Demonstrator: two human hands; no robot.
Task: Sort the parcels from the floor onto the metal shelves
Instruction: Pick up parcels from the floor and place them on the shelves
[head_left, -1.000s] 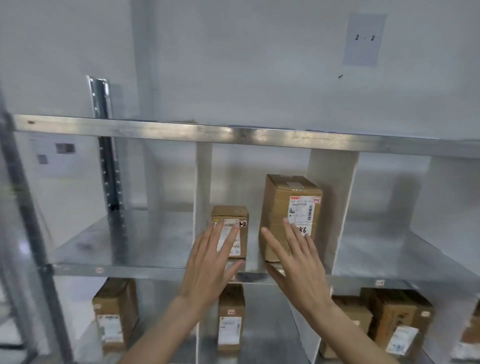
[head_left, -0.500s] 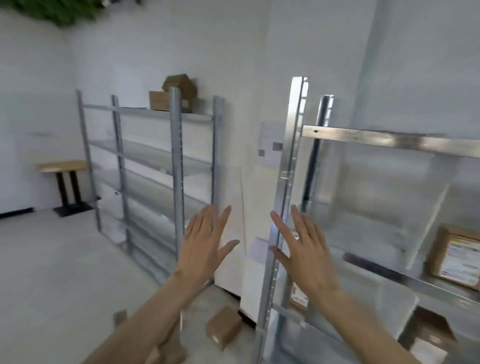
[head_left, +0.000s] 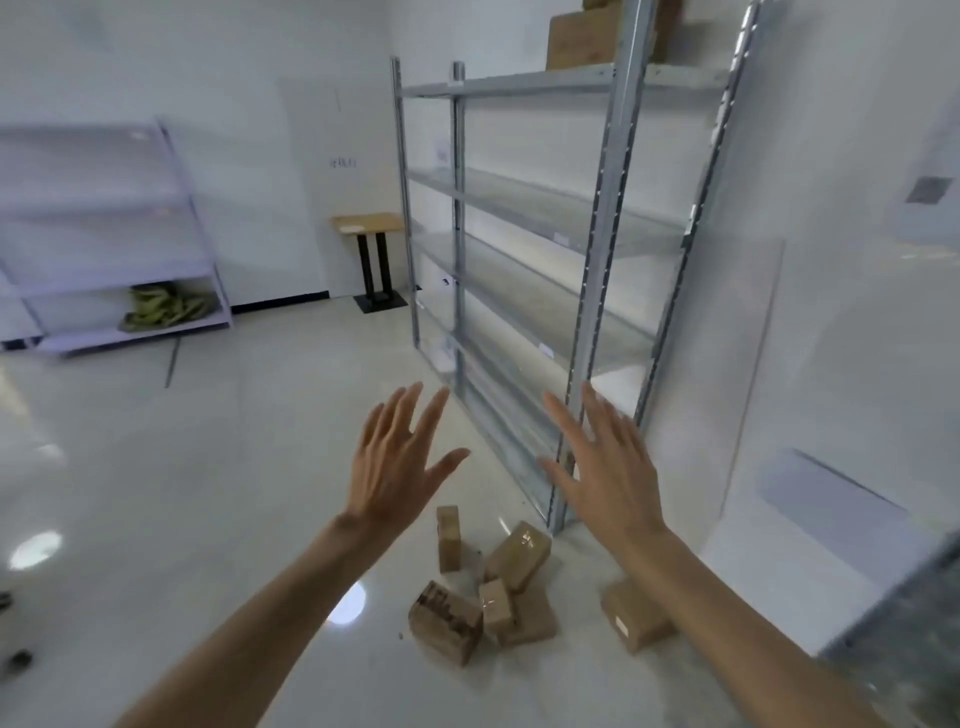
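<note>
- Head view: both bare forearms reach forward over a pale glossy floor.
- The left hand is raised with its back to the camera, fingers straight and spread, holding nothing.
- The right hand is raised the same way, fingers straight and fanned, holding nothing, in front of the near post of the metal shelves.
- A cluster of brown cardboard parcels lies on the floor below and between the hands, close to the foot of the shelves; several touch or lean on each other.
- One more parcel lies apart to the right, partly behind the right forearm.
- The shelves stand along the right-hand wall; a brown box sits on the top level.
- A small wooden table stands by the far wall.
- A white rack stands at the far left, a yellowish bundle on its low shelf.
</note>
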